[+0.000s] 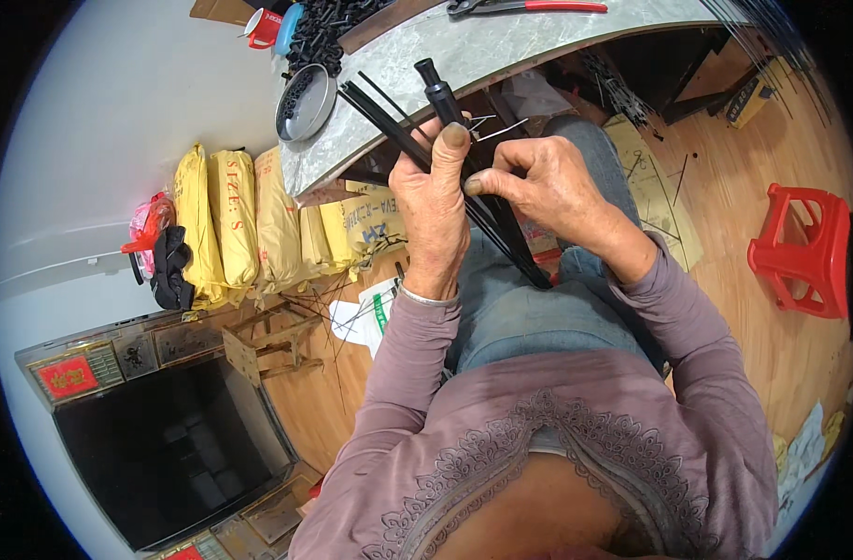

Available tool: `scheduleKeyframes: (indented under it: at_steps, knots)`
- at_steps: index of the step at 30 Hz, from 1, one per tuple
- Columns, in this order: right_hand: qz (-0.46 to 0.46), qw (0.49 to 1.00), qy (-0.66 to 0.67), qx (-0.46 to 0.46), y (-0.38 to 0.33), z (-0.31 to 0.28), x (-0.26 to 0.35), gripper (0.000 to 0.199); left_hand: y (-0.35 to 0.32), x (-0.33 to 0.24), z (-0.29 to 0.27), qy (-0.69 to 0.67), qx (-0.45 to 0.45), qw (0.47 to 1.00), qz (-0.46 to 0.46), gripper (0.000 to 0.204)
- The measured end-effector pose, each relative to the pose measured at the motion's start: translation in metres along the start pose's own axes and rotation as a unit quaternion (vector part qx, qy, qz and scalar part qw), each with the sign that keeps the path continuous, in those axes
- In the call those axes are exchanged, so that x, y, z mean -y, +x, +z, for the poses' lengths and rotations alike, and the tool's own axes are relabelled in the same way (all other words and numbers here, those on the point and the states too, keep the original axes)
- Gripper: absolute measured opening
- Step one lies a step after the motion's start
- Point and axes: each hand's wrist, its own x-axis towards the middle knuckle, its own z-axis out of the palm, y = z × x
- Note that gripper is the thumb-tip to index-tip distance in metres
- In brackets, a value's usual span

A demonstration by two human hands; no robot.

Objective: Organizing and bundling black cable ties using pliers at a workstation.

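My left hand (434,191) is closed around a bundle of thin black rods (381,114), its thumb pointing up and lying against them. A black tubular piece with a narrower knobbed end (437,91) rises beside that thumb, and several thin silvery wires (501,129) stick out to its right. Below the hands the long black rods (508,245) slant down to my lap. My right hand (549,182) pinches thumb against forefinger right beside the rods; whatever lies between those fingertips is too small to make out.
On the grey table (389,65) are a metal dish (307,105), a heap of black parts (331,33) and red-handled pliers (562,7). Yellow sacks (230,219) line the wall at left. A red stool (800,250) stands right; a wooden stool (263,350) stands lower left.
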Motion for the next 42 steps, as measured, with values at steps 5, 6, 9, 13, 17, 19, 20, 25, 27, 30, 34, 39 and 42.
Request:
scheduleKeyframes:
  at_steps: [5, 6, 9, 13, 17, 19, 20, 25, 27, 30, 34, 39, 42]
  knots:
    - [0.047, 0.995, 0.088, 0.029, 0.0, 0.0, -0.005, 0.033, -0.004, 0.0, 0.0, -0.008, 0.005, 1.0, 0.009, 0.032]
    - [0.066, 0.991, 0.109, 0.031, 0.0, 0.0, -0.006, 0.034, -0.004, -0.001, 0.0, -0.007, 0.004, 1.0, 0.011, 0.033]
    - [0.092, 0.986, 0.126, 0.065, 0.004, -0.003, -0.008, 0.036, -0.002, 0.0, -0.003, -0.006, 0.018, 1.0, 0.016, 0.034]
    - [0.113, 0.965, 0.215, 0.1, 0.009, 0.0, -0.026, 0.042, -0.004, -0.002, -0.005, -0.033, 0.048, 0.998, -0.002, 0.035]
    - [0.121, 0.959, 0.23, 0.113, 0.009, -0.003, -0.018, 0.039, 0.002, -0.008, -0.011, -0.028, 0.101, 0.994, -0.038, 0.039]
    - [0.13, 0.968, 0.187, 0.108, 0.005, -0.004, -0.012, 0.036, 0.005, -0.011, -0.012, -0.031, 0.127, 0.99, -0.056, 0.041]
    - [0.129, 0.973, 0.17, 0.088, 0.003, -0.003, -0.011, 0.036, 0.006, -0.011, -0.012, -0.006, 0.135, 0.99, -0.049, 0.043]
    - [0.13, 0.969, 0.189, 0.089, 0.005, -0.014, -0.003, 0.039, 0.011, -0.016, -0.011, 0.02, 0.168, 0.984, -0.046, 0.051]
    - [0.142, 0.966, 0.193, 0.097, 0.007, -0.014, -0.004, 0.038, 0.01, -0.017, -0.012, 0.024, 0.164, 0.985, -0.044, 0.052]
    - [0.165, 0.955, 0.224, 0.103, 0.008, -0.012, -0.012, 0.038, 0.01, -0.018, -0.012, 0.028, 0.191, 0.981, -0.038, 0.052]
    - [0.143, 0.96, 0.22, 0.101, 0.011, -0.01, -0.021, 0.038, 0.009, -0.016, -0.012, 0.03, 0.188, 0.981, -0.03, 0.053]
    - [0.159, 0.962, 0.206, 0.081, 0.008, -0.014, -0.002, 0.028, 0.009, -0.016, -0.012, 0.023, 0.182, 0.983, -0.023, 0.052]
    - [0.162, 0.975, 0.149, 0.037, 0.004, -0.014, 0.003, 0.03, 0.01, -0.018, -0.009, 0.007, 0.188, 0.981, -0.047, 0.05]
